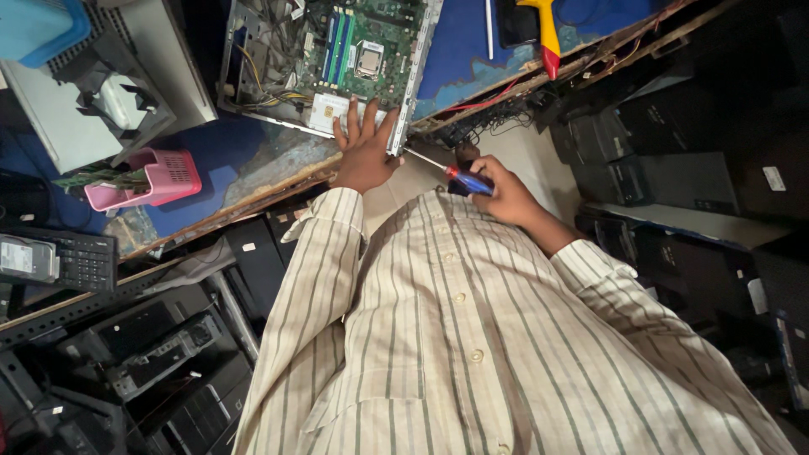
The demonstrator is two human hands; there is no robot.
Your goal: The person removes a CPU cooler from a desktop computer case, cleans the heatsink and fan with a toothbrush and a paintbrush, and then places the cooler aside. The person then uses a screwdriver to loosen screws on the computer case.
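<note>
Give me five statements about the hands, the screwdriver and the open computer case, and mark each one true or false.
1. The left hand rests with spread fingers on the edge of the open computer case. True.
2. The right hand holds a screwdriver with a blue and red handle. True.
3. The screwdriver's tip points away from the case, toward the floor. False: its shaft points at the case's near edge, close to the left hand.
4. The case is closed, with its side panel on. False: it lies open and the green motherboard shows.
5. A pink basket sits on the blue table, left of the case. True.
</note>
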